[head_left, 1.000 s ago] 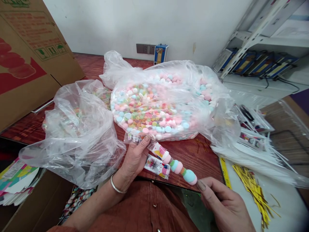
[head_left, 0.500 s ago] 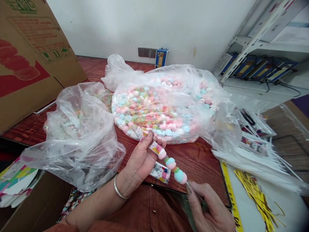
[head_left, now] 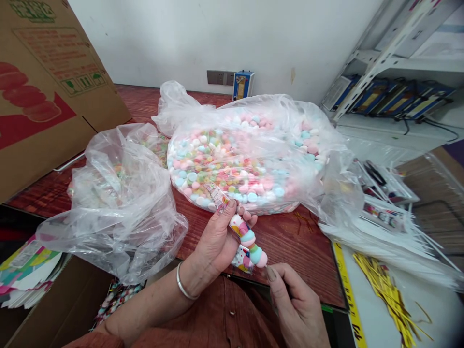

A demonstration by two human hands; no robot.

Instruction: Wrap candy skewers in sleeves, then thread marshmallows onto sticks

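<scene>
My left hand (head_left: pixel 216 239) is closed round a narrow clear printed sleeve (head_left: pixel 218 197) near the table's front edge. A skewer of pastel marshmallow pieces (head_left: pixel 249 240) is partly inside that sleeve. My right hand (head_left: pixel 295 307) pinches the skewer's lower end, just below the last pink piece. A second printed sleeve (head_left: pixel 242 259) lies on the table under the skewer. Behind them sits a big clear bag of pastel candies (head_left: pixel 235 164).
A crumpled clear bag (head_left: pixel 119 203) lies at left, a cardboard box (head_left: pixel 39 92) behind it. At right are a pile of clear sleeves (head_left: pixel 391 217), yellow twist ties (head_left: pixel 384 285) and a metal shelf (head_left: pixel 380 63). Printed cartons (head_left: pixel 21 270) sit low left.
My right hand has pushed the skewer up and left, so more of it sits inside the sleeve. My left hand lifted and tilted the sleeve more upright.
</scene>
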